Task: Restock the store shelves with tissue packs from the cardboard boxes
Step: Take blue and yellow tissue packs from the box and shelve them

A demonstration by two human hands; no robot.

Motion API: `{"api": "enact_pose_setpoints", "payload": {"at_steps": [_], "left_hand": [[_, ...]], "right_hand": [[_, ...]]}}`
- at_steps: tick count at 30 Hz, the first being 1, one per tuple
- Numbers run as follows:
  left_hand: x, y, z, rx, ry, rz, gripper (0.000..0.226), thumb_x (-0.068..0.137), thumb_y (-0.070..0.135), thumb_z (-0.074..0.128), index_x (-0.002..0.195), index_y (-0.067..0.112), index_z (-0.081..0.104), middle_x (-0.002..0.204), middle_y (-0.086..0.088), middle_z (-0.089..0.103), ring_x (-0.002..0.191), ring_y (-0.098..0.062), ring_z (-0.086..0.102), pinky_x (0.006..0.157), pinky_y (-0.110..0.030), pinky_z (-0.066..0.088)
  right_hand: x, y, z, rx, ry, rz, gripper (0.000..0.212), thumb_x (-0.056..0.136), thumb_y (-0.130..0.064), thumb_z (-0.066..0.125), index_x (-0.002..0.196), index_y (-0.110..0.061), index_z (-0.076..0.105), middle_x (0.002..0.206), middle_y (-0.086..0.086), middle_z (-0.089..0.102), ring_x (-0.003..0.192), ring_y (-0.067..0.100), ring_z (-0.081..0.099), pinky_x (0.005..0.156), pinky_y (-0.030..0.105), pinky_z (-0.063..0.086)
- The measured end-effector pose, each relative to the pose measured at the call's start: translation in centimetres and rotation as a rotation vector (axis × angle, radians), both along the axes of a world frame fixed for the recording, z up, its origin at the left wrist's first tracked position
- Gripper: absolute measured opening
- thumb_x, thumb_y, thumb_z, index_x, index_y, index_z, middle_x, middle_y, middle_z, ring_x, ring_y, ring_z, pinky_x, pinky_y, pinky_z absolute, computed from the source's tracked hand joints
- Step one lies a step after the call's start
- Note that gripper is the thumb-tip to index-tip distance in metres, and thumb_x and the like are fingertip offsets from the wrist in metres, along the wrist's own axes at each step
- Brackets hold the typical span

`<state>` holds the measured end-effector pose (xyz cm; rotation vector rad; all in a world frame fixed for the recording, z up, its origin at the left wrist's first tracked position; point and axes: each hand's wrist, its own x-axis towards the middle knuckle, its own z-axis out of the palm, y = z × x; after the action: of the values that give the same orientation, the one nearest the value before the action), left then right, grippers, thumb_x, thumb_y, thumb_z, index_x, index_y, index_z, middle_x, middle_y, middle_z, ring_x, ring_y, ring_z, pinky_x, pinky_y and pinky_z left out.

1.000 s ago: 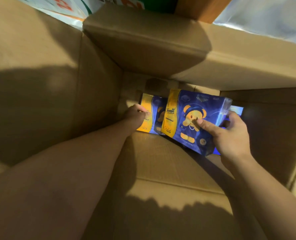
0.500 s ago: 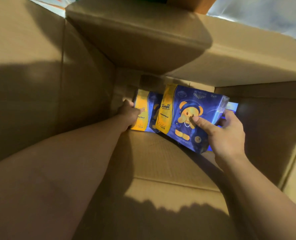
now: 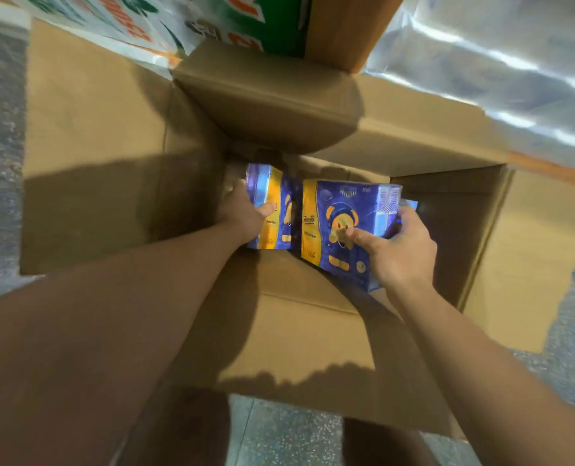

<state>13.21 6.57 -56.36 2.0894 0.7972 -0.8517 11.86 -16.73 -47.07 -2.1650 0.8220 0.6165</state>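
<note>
While both arms reach down into an open cardboard box [image 3: 94, 163], each hand has hold of one blue and yellow tissue pack. The left hand [image 3: 242, 213] grips the left pack [image 3: 272, 213] at its left edge, thumb laid across the yellow front and the fingers hidden round the far side. The right hand [image 3: 400, 253] grips the right pack [image 3: 343, 230], thumb pressed on the printed bear on the front and fingers curled round its right end. The two packs sit side by side deep in the box, against its far wall, their edges just touching or nearly so; the right one is tilted, its near corner lower. The box flaps are folded outward, with one far flap [image 3: 269, 105] hanging over the opening. Speckled floor [image 3: 289, 432] shows near the box, and shiny wrapped goods [image 3: 501, 62] lie at far right.
</note>
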Motion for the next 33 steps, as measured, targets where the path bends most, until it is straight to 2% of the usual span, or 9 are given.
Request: {"api": "enact_pose_setpoints", "payload": {"at_steps": [6,9,13,18,21,24,28,31,33], "left_hand": [[-2.8,2.3,13.4,0.104,-0.083,0.048,0.058,0.083,0.047,0.072,0.121,0.011,0.046,0.114,-0.009,0.062,0.106,-0.033,0.059,0.091,-0.043,0.048],[-5.0,2.6,21.6,0.114,-0.137,0.148,0.065,0.082,0.051,0.072,0.129,0.015,0.045,0.122,-0.007,0.06,0.112,-0.033,0.058,0.087,-0.035,0.044],[-9.1,3.3,32.7,0.007,-0.293,0.378,0.087,0.054,0.077,0.075,0.123,0.031,0.051,0.116,0.002,0.067,0.105,-0.024,0.065,0.092,-0.046,0.052],[-16.3,1.7,47.2,-0.07,-0.442,0.56,0.047,0.068,0.05,0.083,0.102,0.034,0.055,0.104,0.005,0.071,0.092,-0.018,0.07,0.088,-0.048,0.056],[-22.0,0.4,54.2,-0.121,-0.554,0.635,0.052,0.069,0.047,0.085,0.107,0.029,0.055,0.106,0.001,0.073,0.094,-0.021,0.072,0.088,-0.051,0.057],[-28.6,-2.2,60.6,-0.149,-0.644,0.672,0.037,0.083,0.026,0.076,0.111,0.026,0.053,0.112,-0.002,0.071,0.09,-0.016,0.073,0.081,-0.042,0.06],[-39.2,-6.8,68.2,-0.055,-0.745,0.772,0.044,0.084,0.026,0.075,0.12,0.023,0.049,0.11,0.001,0.068,0.089,-0.014,0.072,0.072,-0.031,0.059],[-47.3,-10.1,74.4,0.02,-0.794,0.88,0.048,0.086,0.021,0.073,0.126,0.016,0.047,0.113,-0.005,0.065,0.087,-0.014,0.07,0.061,-0.022,0.056],[-52.2,-12.2,78.6,0.062,-0.822,0.957,0.051,0.085,0.022,0.075,0.127,0.015,0.046,0.117,-0.009,0.064,0.093,-0.02,0.07,0.064,-0.025,0.059]], "right_hand": [[0.4,0.8,10.9,0.062,-0.062,0.209,0.045,0.066,-0.043,0.088,0.093,-0.021,0.06,0.078,-0.009,0.062,0.073,0.017,0.058,0.06,0.032,0.041],[0.4,0.6,17.6,0.149,-0.108,0.304,0.049,0.062,-0.047,0.088,0.099,-0.025,0.064,0.084,-0.009,0.069,0.078,0.017,0.065,0.067,0.033,0.049],[-0.4,-0.2,27.4,0.316,-0.146,0.45,0.049,0.064,-0.039,0.09,0.105,-0.028,0.066,0.091,-0.012,0.074,0.081,0.01,0.07,0.075,0.035,0.055],[-3.3,-1.8,37.5,0.627,-0.139,0.469,0.041,0.073,-0.025,0.087,0.11,-0.026,0.068,0.1,-0.005,0.077,0.09,0.018,0.074,0.081,0.042,0.058],[-6.5,-3.1,42.7,0.816,-0.147,0.466,0.043,0.08,-0.011,0.08,0.116,-0.021,0.059,0.106,0.007,0.075,0.095,0.03,0.073,0.08,0.046,0.059],[-11.1,-4.8,47.6,0.964,-0.151,0.528,0.045,0.088,-0.003,0.07,0.118,-0.03,0.051,0.1,0.004,0.076,0.085,0.026,0.074,0.069,0.043,0.058],[-18.3,-6.5,53.1,1.055,-0.142,0.632,0.048,0.089,0.001,0.067,0.125,-0.024,0.048,0.096,0.004,0.077,0.08,0.023,0.075,0.059,0.036,0.059],[-23.8,-7.1,57.8,1.127,-0.094,0.745,0.049,0.09,-0.002,0.067,0.131,-0.02,0.046,0.107,0.01,0.075,0.086,0.027,0.075,0.063,0.039,0.061],[-27.0,-7.1,61.2,1.173,-0.053,0.826,0.05,0.091,-0.004,0.067,0.132,-0.02,0.044,0.108,0.009,0.075,0.09,0.03,0.074,0.066,0.042,0.062]]}}
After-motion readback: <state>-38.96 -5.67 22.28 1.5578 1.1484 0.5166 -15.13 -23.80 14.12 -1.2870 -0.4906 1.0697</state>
